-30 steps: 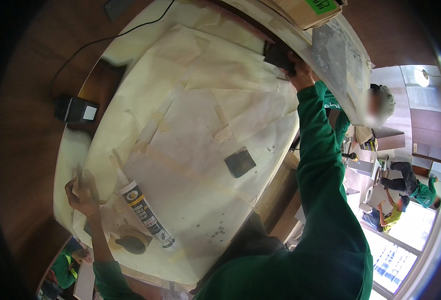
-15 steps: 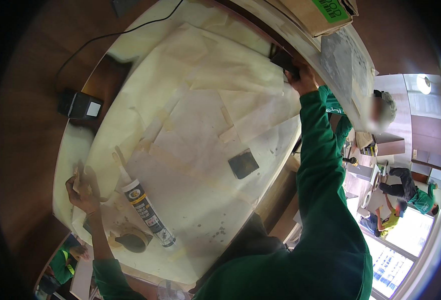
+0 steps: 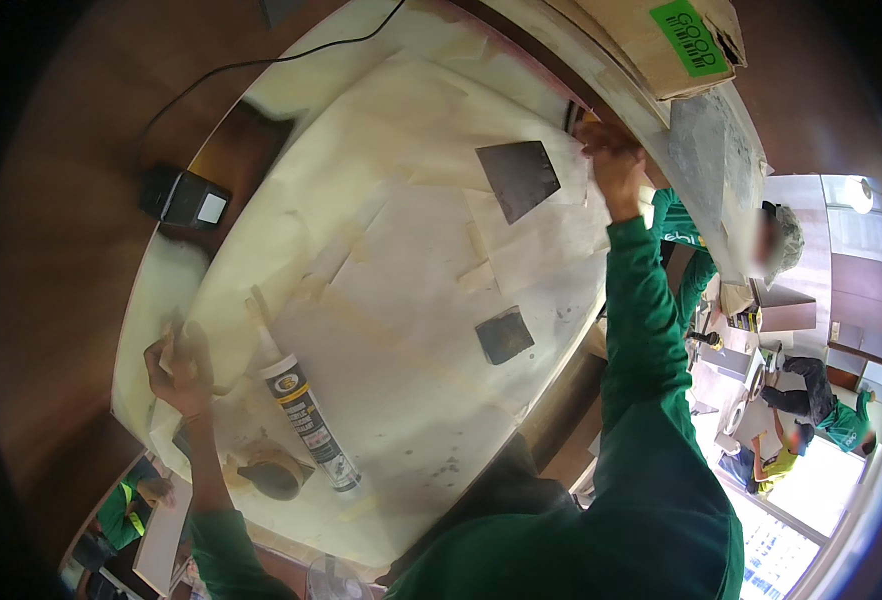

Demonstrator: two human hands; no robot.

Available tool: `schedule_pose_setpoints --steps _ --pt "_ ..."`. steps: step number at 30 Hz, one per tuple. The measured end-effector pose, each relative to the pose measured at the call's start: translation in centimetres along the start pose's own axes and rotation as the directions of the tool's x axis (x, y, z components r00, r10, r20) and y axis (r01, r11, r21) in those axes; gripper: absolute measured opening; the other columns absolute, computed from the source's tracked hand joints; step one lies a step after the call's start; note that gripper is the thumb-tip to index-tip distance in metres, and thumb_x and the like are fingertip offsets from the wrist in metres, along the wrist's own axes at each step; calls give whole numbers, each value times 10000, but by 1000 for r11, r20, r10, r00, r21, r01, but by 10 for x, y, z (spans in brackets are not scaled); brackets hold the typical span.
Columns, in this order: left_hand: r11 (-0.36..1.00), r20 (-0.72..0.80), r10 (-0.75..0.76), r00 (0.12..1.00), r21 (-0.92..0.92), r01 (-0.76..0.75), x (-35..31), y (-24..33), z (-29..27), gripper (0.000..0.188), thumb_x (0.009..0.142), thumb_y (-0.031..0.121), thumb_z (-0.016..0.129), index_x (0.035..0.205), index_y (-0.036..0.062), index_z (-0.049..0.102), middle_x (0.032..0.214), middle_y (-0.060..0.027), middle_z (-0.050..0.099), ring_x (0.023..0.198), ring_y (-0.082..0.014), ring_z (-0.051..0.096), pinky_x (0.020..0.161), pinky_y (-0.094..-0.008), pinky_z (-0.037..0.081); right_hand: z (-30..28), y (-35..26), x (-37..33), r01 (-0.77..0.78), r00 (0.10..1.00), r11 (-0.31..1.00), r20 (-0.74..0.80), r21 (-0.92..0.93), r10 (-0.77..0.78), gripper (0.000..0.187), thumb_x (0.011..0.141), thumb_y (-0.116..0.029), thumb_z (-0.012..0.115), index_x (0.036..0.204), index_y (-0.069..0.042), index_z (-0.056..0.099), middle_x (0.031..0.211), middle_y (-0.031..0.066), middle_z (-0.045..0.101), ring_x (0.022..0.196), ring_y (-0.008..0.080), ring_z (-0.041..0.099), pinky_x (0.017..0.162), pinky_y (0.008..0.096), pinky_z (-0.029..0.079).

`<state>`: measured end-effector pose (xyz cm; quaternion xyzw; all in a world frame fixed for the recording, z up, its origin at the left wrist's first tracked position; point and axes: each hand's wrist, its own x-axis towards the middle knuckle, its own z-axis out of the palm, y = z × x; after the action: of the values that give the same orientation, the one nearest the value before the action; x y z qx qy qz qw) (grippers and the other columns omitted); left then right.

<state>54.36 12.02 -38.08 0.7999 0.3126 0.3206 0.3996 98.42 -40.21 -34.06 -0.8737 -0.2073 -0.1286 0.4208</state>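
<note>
My left hand (image 3: 176, 375) is at the near left edge of the paper-covered surface (image 3: 401, 290), with its fingers pinched together; a small pale piece seems to be between them, too indistinct to name. Over by the far right edge, my right hand (image 3: 616, 170) is smeared by motion, so its fingers do not show clearly. Left of it lies a dark, flat, four-sided sheet (image 3: 518, 180). A smaller dark square piece (image 3: 504, 335) rests closer to me. A sealant tube (image 3: 311, 425) with a pale nozzle lies to the right of my left hand.
A roll (image 3: 274, 475) lies beside the sealant tube. A black power adapter (image 3: 186, 197) with a cable sits at the left edge. A cardboard box (image 3: 651, 45) stands on a grey-topped ledge at the far right. Several people are at work in the background.
The larger dark sheet was in my right hand and now lies on the paper, with the hand off it at the edge. My left hand has barely moved; the view has shifted slightly.
</note>
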Motion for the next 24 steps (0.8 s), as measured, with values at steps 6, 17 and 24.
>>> schedule_pose_setpoints --steps 6,17,24 --pt "982 18 -67 998 -179 69 -3 13 8 195 873 122 570 1010 -15 592 960 -37 561 912 -138 527 824 -283 456 -14 95 54 -584 807 800 -10 140 591 418 862 -322 690 1206 -87 660 967 129 714 759 187 695 602 302 511" --pt "974 -6 -114 993 -199 110 -2 27 8 164 886 157 597 956 14 559 929 -26 566 847 -120 518 770 -262 451 40 38 54 -498 846 718 -455 -486 278 706 780 -573 651 1238 -36 628 1168 215 669 1086 388 632 940 458 494" --pt "999 -3 33 999 -5 -33 -3 4 -1 231 834 108 681 983 -21 562 966 -86 629 890 -176 584 810 -320 498 45 29 57 -583 804 643 -467 -496 369 575 787 -435 643 1165 -1 662 1183 241 655 1110 415 615 956 465 486"
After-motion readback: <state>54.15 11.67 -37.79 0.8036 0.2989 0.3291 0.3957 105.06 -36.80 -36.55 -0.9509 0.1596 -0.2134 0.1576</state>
